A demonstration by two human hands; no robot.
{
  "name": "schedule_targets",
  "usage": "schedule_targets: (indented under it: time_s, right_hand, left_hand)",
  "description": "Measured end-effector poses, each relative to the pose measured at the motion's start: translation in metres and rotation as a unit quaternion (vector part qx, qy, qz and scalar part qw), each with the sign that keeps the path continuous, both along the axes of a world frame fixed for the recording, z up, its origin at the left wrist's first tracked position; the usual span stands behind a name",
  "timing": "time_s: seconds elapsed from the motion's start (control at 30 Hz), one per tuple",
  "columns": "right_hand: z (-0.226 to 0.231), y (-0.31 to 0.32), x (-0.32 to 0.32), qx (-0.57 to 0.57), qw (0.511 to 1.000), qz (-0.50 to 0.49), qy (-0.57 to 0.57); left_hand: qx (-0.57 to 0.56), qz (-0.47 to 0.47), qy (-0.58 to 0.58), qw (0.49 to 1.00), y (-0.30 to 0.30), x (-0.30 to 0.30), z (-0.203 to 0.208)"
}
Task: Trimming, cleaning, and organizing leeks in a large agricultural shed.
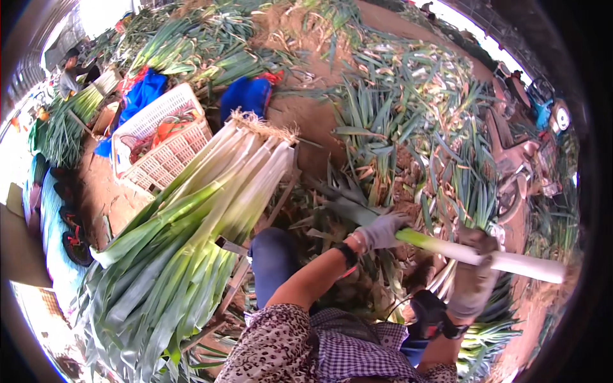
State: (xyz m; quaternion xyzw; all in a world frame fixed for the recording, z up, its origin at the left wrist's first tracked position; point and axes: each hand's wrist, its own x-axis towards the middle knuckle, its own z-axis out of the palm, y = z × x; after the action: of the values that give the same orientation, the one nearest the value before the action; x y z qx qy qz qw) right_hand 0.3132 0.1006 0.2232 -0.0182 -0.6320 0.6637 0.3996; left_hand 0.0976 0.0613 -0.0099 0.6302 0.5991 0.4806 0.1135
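A long leek (530,267) lies across both my gloved hands, its thick white end pointing right and its dark green leaves trailing left. My left hand (383,231), in a pale grey glove, is closed round the green part just above the white shank. My right hand (474,271), in a soiled brownish glove, wraps the white shank further along. Left of my knee, a large bundle of leeks (204,204) rests on a metal frame (233,281), roots at the far end and leaves hanging toward me.
A pale plastic crate (169,156) stands beyond the bundle, near a blue cloth bundle (246,97). Loose leeks and trimmings (408,121) cover the ground ahead. Another person (71,73) sits at the far left. A cart-like vehicle (520,150) stands at the right.
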Motion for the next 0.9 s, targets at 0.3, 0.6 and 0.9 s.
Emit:
schedule_targets:
  time_s: [0.3,0.6,0.9]
  right_hand:
    - [0.120,0.053,0.034,-0.148,0.917,0.045,0.367]
    - [-0.114,0.042,-0.028,-0.239,0.963,0.068,-0.107]
    - [-0.262,0.060,-0.061,-0.415,0.861,-0.017,-0.293]
  left_hand:
    - [0.123,0.256,0.370,0.885,-0.140,-0.060,0.333]
    - [-0.560,0.493,0.325,0.581,-0.469,-0.166,0.252]
    - [-0.604,0.456,0.139,0.638,-0.490,-0.193,0.127]
